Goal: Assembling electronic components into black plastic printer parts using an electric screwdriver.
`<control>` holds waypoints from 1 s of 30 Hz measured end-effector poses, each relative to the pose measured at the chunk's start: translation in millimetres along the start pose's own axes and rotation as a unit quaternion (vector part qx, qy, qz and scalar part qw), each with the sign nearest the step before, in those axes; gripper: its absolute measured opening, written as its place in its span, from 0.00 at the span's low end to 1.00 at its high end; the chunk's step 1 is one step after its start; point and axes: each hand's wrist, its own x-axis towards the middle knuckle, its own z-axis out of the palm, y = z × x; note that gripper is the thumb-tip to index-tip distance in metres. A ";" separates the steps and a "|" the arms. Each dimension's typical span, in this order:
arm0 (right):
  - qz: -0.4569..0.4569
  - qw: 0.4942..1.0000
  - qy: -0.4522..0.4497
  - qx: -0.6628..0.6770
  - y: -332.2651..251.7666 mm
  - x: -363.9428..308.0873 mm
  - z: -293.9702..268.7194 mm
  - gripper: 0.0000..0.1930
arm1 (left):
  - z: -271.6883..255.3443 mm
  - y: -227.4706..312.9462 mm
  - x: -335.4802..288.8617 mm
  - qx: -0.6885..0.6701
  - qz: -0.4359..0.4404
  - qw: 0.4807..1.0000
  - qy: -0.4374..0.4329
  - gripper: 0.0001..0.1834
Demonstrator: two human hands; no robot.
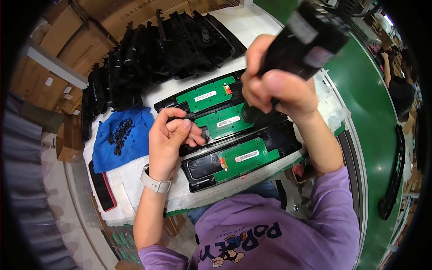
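Observation:
My right hand (283,90) is wrapped round a black electric screwdriver (294,49), its lower end down over the right part of the middle green circuit board (216,123). That board sits in a black plastic housing, between a far board (195,101) and a near board (249,164) in similar housings. Each board carries a white label. At the middle housing's left end is my left hand (168,137), fingers curled and thumb pressed against them. Whatever those fingers may hold is too small or hidden to make out.
Left of the housings, a blue cloth (101,155) bears a heap of small black screws (119,135). A red-edged phone (102,189) lies nearby. Black plastic parts (166,47) crowd the table's far side, before cardboard boxes (92,47). Another person (400,92) is far right.

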 end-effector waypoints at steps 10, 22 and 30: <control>-0.178 0.945 -0.032 0.273 0.0 1.8 1.1 0.20 | 12.0 7.1 -13.0 0.031 0.039 0.998 -0.034 0.04; -0.185 0.938 0.025 0.291 -4.0 -4.1 11.7 0.18 | 10.7 5.0 -11.1 -0.019 -0.036 0.997 -0.065 0.05; -0.175 0.947 -0.003 0.268 -3.8 -7.1 11.9 0.19 | 13.5 8.3 -12.4 -0.016 -0.055 0.997 -0.055 0.04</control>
